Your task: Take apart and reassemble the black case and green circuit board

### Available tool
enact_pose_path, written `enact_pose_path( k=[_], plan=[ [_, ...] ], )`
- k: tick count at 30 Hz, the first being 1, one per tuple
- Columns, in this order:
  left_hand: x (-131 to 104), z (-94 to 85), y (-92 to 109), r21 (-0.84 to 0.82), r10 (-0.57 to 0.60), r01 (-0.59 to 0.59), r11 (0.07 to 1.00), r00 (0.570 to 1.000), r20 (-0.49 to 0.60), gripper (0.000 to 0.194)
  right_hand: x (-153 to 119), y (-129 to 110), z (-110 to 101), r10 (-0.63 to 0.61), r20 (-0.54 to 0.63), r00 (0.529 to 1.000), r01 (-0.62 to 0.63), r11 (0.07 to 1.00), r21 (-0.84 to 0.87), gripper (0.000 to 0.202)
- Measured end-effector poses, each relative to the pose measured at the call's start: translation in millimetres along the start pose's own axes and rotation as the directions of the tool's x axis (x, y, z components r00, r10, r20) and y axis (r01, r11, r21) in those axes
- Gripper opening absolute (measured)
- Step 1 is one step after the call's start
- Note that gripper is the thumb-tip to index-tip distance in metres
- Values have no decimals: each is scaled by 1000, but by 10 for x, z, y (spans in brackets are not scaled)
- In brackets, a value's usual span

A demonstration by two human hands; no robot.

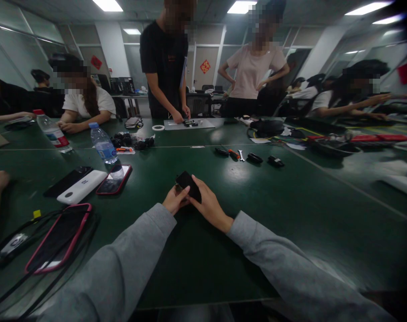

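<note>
A small black rectangular box-like object point(191, 184) is held between my two hands just over the green table point(203, 259). My left hand point(175, 199) grips its near left side, thumb on top. My right hand point(210, 203) wraps its right side, with fingers along the far edge. What exactly the black object is, I cannot tell; its underside is hidden by my fingers. Beyond my hands lie several small tools and parts: an orange-handled tool point(234, 154), a wrench point(241, 155) and dark oval pieces, one of them a black piece point(255, 158).
To the left are a red-edged phone point(114, 180), a white power bank point(81, 187), a pink-cased phone point(60, 239) with cables over it, and a water bottle point(103, 144). A bundle of black parts point(132, 141) lies behind. Across the table a standing person handles something on a grey mat point(203, 124).
</note>
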State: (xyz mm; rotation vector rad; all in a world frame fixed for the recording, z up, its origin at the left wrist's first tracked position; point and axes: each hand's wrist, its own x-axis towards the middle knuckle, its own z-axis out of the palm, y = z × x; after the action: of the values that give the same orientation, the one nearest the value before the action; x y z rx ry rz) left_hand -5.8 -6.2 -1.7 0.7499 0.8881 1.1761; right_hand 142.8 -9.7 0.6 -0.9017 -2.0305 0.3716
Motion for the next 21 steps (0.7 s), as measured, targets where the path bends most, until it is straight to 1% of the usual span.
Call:
enact_pose_path(
  k=[4,9,14,17,19,21],
  plan=[
    [-9,8,7,8,21,-21,1000,1000,-19,44,11,-13,-33,29,-12,1000,-29,999,27,63],
    [-18,3,-3,-10,39,-39,999,999,4,49,21,-80,-85,15,-40,999,-13,998,54,53],
    [-24,-9,2,-27,55,-54,998,998,21,54,31,-144,-114,56,-73,996,-48,992,116,56],
    [-26,-8,14,-38,60,-59,998,998,37,55,26,-125,-100,147,-106,983,-130,980,150,55],
    [-25,-7,23,-37,66,-65,997,997,31,54,18,-94,-82,233,-84,969,-219,964,148,56],
    [-24,-9,32,-25,67,-67,997,998,8,53,11,-77,-67,276,-66,959,-267,957,115,57]
  ],
)
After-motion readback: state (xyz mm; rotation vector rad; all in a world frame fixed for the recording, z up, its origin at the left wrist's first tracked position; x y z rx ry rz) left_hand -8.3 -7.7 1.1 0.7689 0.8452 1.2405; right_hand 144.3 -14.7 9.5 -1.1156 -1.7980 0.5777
